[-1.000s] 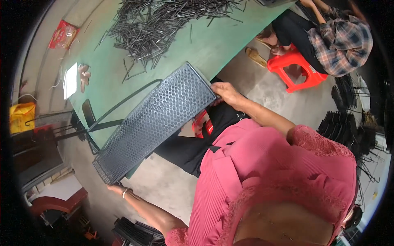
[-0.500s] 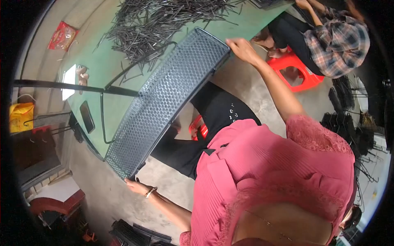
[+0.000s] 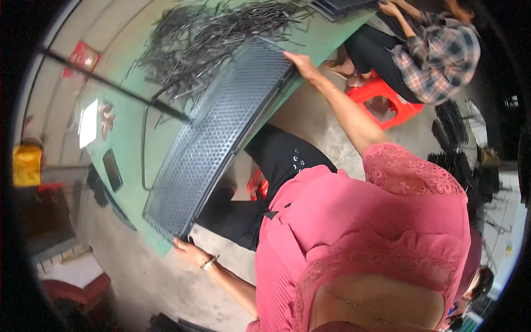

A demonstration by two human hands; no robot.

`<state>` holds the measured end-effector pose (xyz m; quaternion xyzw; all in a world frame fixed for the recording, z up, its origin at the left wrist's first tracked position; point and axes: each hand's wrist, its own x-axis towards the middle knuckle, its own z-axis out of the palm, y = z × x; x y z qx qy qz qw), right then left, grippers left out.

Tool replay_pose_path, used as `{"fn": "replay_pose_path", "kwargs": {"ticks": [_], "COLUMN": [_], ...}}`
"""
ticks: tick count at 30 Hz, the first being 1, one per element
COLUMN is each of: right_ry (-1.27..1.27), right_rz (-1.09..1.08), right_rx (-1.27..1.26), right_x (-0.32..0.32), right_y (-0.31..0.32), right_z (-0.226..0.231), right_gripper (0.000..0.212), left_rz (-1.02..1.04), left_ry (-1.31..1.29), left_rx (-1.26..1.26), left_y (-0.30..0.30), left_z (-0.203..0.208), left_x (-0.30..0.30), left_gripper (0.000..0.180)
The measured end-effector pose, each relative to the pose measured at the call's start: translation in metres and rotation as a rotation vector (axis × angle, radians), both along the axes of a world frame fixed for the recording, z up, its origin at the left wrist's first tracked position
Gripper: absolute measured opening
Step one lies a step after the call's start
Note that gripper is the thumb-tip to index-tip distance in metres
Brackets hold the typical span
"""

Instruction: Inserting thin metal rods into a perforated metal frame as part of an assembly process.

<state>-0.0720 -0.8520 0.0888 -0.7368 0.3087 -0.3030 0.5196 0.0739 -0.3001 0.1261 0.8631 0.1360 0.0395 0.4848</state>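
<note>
Dark-grey perforated panel, partly above green table.
Left hand grips the near end; right hand grips the far end.

A: Any words u can read?
B: Nope. Wht marks on the blk pants, too small to tell.
A: Red pkt, far L?
B: Too blurry, can't read it either.
</note>
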Motion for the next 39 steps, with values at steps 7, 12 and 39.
{"fn": "replay_pose_path", "kwargs": {"ticks": [7, 12, 39], "right_ry": [-0.119, -0.227, -0.228], "right_rz": [-0.178, -0.161, -0.670], "right_rx": [0.121, 0.397, 0.024], "right_x": [-0.027, -0.031, -0.032], "right_y": [-0.039, -0.084, -0.060], "right_z": [-0.018, -0.041, -0.041], "right_gripper": [0.041, 0.042, 0.035], "left_rz": [-0.068, -0.091, -1.221], "left_ry": [0.049, 0.080, 0.259], "left_rx": [0.137, 0.162, 0.716], "left_y": [-0.016, -0.042, -0.357], "left_z": [-0.013, 0.003, 0.018], "left_x": [-0.002, -0.023, 0.289], "left_gripper": [0.043, 0.055, 0.081]}}
